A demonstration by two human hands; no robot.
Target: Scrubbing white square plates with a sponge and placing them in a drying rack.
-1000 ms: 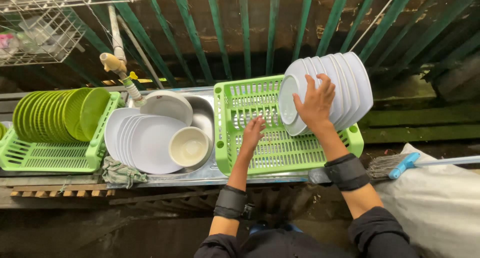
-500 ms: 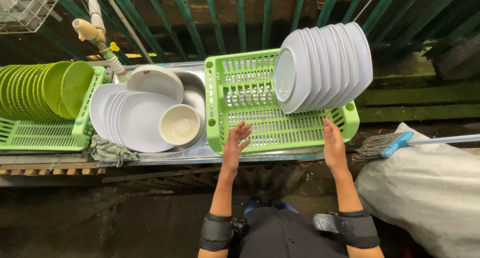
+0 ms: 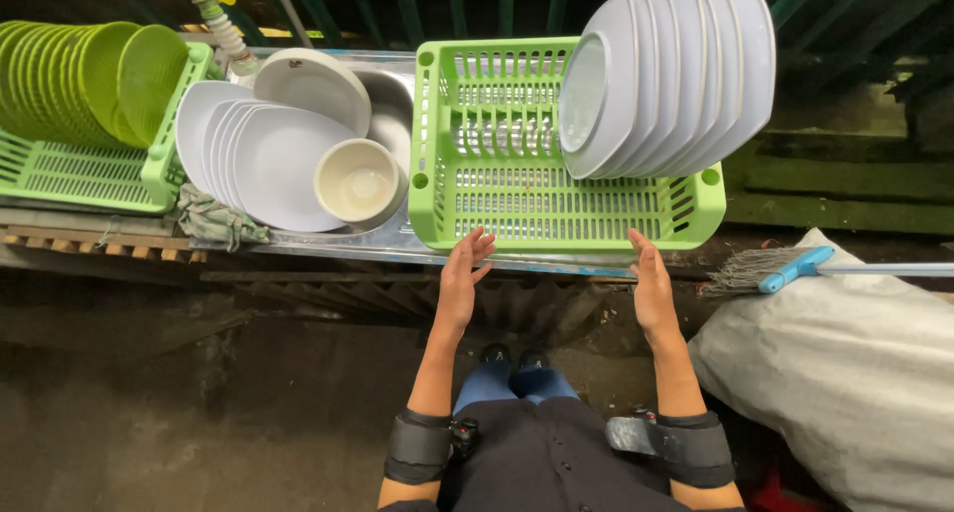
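both hands [image 3: 463, 276] off green basket [image 3: 517, 189], pulled back

Left hand [image 3: 463, 276] and right hand [image 3: 651, 285] hover open, palms facing inward.

Even, soft overhead light, no hard shadows. White plates [image 3: 686, 75] and green basket [image 3: 497, 194] bright, slightly washed out; floor [image 3: 199, 393] and top background dim, murky. Sharp focus at centre, wide-angle bending at frame edges. No motion blur on hands.
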